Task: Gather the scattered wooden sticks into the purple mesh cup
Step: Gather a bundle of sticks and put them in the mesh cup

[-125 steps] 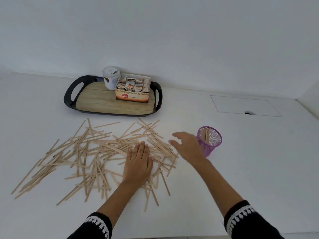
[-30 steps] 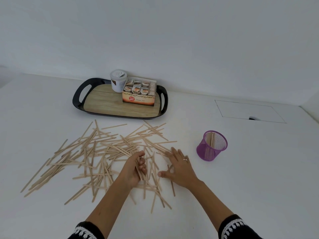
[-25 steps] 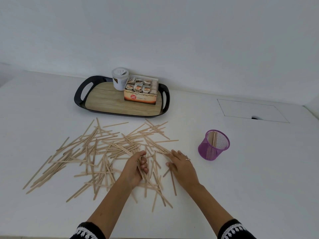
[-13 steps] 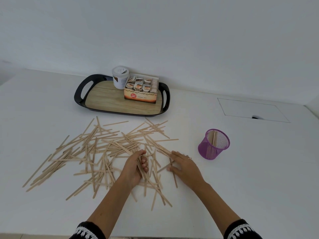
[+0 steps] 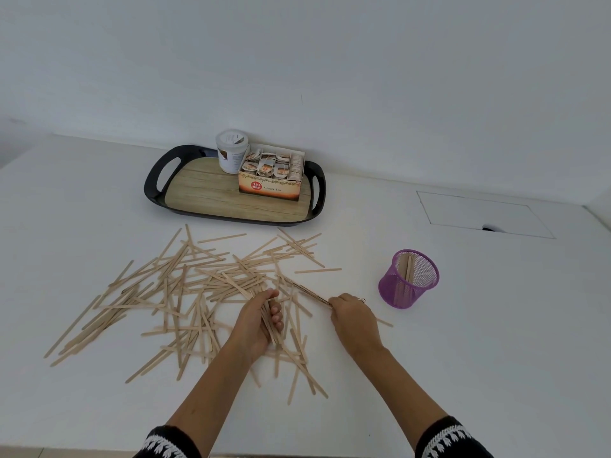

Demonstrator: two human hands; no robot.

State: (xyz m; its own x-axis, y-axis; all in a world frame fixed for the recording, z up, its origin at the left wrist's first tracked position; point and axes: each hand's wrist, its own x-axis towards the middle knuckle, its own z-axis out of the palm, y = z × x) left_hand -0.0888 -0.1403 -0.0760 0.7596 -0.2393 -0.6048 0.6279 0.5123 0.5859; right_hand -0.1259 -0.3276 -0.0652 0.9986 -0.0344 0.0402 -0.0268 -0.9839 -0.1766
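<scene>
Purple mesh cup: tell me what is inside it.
A few wooden sticks stand upright inside the purple mesh cup, leaning on its far-left wall. The mesh blurs their lower ends, so an exact count is not possible.

Both forearms reach fwd from the bottom edge, bare from the black sleeves w/ white patterned cuffs up to the wrists. Left hand [image 5: 256, 320] sits approx. centre, turned thumb-side up, fingers [image 5: 276, 314] curled round a bundle of thin pale wooden sticks [image 5: 269, 325]; the grip looks firm, thumb on top near the bundle's far end. Right hand [image 5: 353, 317] is further right, back of hand up, knuckles bent, fingers tucked under and pinching a few more thin sticks [image 5: 310, 294] that angle away to the upper left. A ring shows on one right finger. Hands are apart, not touching. Left arm slants rightward, right arm slants leftward toward the wrist.
</scene>
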